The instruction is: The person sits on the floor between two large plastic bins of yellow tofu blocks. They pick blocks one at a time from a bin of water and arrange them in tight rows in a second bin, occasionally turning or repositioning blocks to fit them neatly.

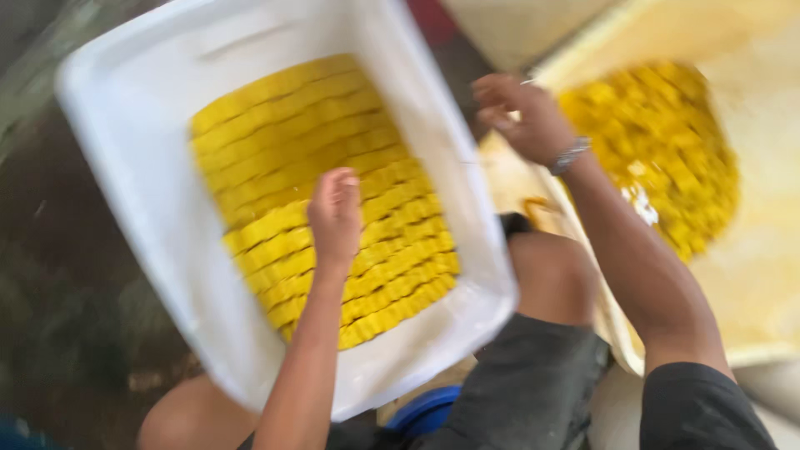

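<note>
A big white plastic tub (167, 250) sits in front of me, its floor lined with neat rows of small yellow blocks (283, 125). My left hand (335, 218) reaches down into the tub and rests on the rows, fingers curled; whether it holds a block is hidden. My right hand (521, 117), with a metal bracelet at the wrist, hovers between the tub and a second pale tray (750, 283) at the right. That tray carries a loose heap of yellow pieces (658, 150). The right fingers are bent, and the blur hides what they pinch.
My knees and dark shorts (533, 375) show below the tub. A blue round object (429, 408) lies under the tub's near corner. Dark wet ground (58, 292) spreads at the left. The whole picture is motion-blurred.
</note>
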A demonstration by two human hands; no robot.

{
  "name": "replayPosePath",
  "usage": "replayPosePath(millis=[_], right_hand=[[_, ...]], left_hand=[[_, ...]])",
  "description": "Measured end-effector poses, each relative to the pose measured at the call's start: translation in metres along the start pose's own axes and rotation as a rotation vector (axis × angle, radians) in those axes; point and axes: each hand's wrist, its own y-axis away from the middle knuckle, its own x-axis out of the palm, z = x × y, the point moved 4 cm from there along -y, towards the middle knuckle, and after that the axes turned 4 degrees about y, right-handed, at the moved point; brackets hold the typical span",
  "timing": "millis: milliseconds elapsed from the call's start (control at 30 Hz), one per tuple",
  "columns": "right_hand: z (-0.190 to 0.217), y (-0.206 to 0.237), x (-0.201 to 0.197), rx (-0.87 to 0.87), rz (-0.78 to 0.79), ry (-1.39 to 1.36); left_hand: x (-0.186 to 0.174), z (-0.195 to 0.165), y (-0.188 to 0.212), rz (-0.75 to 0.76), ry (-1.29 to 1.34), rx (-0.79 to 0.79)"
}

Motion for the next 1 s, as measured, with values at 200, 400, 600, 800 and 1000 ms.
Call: replayPosePath(millis=[200,400,600,800,1000], right_hand=[[-0.198,0.236,-0.129,0.597,-0.465,0.107],[-0.302,0.307,-0.043,0.649,-0.318,0.278],[-0.332,0.217,0.047,0.530,-0.154,0.253],[-0.359,0.193,0.067,0.755,0.021,0.194],[-0.351,0.207,0.089,0.960,-0.040,0.240]], left_hand=[[0.257,-0.020,0.044,0.454,-0.437,0.874],[0.360,-0.005,0.022,0.515,-1.124,0.743],[0.364,0.000,0.016,0.334,-1.126,0.725],[0.365,0.000,0.020,0.309,-1.153,0.676],[0.366,-0.001,0.018,0.331,-1.157,0.642]])
